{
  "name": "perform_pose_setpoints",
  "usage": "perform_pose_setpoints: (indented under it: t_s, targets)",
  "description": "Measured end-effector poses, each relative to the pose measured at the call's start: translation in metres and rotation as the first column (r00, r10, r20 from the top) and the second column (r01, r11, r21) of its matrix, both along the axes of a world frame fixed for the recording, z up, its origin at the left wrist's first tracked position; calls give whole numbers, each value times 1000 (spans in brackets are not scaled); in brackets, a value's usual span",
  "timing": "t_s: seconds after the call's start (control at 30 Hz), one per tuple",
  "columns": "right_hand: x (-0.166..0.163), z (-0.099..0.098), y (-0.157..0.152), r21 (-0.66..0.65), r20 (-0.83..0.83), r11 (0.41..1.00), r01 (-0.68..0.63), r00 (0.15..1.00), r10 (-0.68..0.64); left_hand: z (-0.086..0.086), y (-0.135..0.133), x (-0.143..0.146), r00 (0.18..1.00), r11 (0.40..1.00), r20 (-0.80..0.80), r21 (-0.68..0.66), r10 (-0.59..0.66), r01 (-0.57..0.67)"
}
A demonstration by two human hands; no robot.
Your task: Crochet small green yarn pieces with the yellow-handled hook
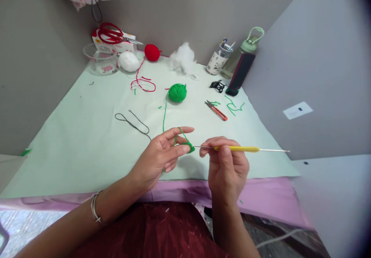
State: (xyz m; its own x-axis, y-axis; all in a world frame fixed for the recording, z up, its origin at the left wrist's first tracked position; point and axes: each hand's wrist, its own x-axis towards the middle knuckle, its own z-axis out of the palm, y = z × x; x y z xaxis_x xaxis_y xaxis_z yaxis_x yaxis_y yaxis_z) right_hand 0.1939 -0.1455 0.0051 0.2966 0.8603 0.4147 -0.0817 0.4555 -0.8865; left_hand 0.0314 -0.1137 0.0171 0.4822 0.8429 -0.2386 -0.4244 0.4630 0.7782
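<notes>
My left hand (165, 151) pinches a small green crochet piece (190, 147) between thumb and fingers. Green yarn loops over its raised index finger and runs back to a green yarn ball (177, 93) on the table. My right hand (227, 163) is closed round the yellow handle of a crochet hook (245, 149). The hook's thin metal tip reaches left to the edge of the green piece; whether it sits inside a stitch I cannot tell. From the handle's other end a second metal shaft points right.
The pale tablecloth (87, 153) carries orange thread snips (216, 110), green scraps (234, 106), a black hair clip (218, 86) and a dark cord (131, 124). Along the back stand a red yarn ball (152, 52), white stuffing (183, 58), a clear tub (100, 62), a pen cup (218, 61) and a bottle (242, 55).
</notes>
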Motion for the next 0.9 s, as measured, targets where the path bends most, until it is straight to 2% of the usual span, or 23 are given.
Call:
perform_pose_setpoints:
  t_s: [0.9]
  targets:
    - [0,1,1,-6,17,1000,22,1000,-21,1,4,0,1000,1000,-25,9,-6,6]
